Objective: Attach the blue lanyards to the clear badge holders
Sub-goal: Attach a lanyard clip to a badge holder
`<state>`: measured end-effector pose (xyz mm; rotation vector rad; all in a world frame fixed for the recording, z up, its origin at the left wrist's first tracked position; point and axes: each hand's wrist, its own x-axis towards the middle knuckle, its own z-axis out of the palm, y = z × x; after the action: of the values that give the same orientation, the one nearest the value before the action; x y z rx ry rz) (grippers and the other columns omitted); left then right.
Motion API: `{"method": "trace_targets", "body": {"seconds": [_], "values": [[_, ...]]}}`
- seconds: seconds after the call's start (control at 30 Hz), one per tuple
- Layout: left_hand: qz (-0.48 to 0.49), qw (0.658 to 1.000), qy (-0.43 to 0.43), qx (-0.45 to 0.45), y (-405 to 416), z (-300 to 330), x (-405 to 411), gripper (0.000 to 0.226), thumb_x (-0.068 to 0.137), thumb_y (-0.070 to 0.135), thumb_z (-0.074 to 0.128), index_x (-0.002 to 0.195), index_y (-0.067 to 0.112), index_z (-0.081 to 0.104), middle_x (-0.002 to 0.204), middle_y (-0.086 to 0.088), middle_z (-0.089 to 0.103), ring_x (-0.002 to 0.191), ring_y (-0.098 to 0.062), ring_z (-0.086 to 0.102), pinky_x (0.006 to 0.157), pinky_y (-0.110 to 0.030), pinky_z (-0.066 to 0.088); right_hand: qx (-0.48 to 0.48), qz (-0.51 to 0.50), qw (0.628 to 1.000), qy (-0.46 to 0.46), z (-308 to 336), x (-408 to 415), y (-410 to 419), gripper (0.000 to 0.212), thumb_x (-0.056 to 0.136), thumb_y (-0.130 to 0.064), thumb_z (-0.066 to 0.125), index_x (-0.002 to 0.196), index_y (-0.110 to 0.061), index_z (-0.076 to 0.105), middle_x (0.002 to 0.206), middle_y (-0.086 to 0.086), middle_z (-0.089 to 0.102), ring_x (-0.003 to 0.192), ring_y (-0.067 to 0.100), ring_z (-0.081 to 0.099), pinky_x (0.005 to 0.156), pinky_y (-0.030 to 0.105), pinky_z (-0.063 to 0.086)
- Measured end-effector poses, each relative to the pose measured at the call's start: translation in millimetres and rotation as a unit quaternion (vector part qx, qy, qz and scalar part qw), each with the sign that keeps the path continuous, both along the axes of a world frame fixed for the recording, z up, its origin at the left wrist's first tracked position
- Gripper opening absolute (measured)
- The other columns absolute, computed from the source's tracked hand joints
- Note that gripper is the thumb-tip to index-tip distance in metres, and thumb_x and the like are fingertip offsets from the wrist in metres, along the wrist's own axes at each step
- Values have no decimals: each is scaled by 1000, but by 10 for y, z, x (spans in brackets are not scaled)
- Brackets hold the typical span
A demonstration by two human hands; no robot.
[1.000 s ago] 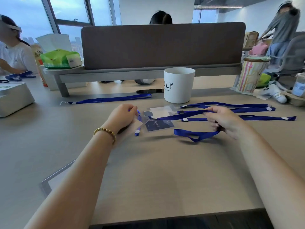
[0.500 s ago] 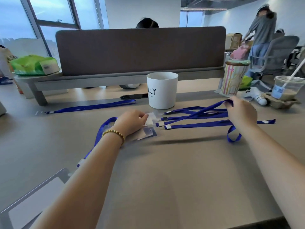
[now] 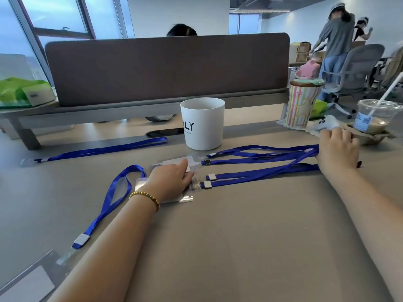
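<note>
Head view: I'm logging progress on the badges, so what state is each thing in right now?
Left hand: flat on the badge holders.
Right hand: resting on the far ends of the lanyards.
Near-left lanyard: clipped to a holder.
Far-left lanyard: laid straight.
White cup: upright.
Iced drink: lidded, straw in.
</note>
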<state>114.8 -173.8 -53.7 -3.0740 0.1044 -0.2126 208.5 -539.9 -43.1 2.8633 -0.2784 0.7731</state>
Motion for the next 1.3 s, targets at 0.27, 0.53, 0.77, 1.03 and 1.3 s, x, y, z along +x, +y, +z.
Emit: {"method": "trace_targets", "body": {"seconds": [0.27,0.53,0.77,1.03,1.3], "values": [[-5,999,-18,41,-28,-14,17,39,98,42,27,106,13,51,102,-6,57,96,-21,54,77,-31,46,209,-81,967,121,-61,-106,-171,42,89,-1,49,131,-4,47,131,21,50,118,38,50,90,43,45],[27,992,-75,-99,-102,14,-37,29,99,25,31,113,9,51,112,-10,54,107,-25,49,91,-34,42,162,-42,981,97,-25,-439,155,47,84,-13,61,128,-4,45,133,21,38,121,37,37,96,45,39],[76,993,39,-80,-204,-60,-163,44,98,36,28,123,9,52,126,-11,51,118,-29,45,101,-42,40,185,132,939,259,-145,-767,1287,55,99,-44,25,147,-17,26,158,8,6,145,33,4,114,56,9],[76,990,52,-103,-266,-213,-172,51,98,37,25,141,9,29,150,-9,28,140,-25,23,114,-51,19,174,81,924,330,-257,-718,1293,66,95,-58,9,151,-24,2,160,3,-9,146,32,-9,115,55,-2],[72,981,-25,-180,-200,-69,-343,41,99,32,30,130,10,47,134,-10,47,127,-26,40,110,-41,26,165,98,948,254,-249,-772,1367,62,98,-51,17,151,-19,7,160,5,-3,146,30,-9,114,56,-4]]}}
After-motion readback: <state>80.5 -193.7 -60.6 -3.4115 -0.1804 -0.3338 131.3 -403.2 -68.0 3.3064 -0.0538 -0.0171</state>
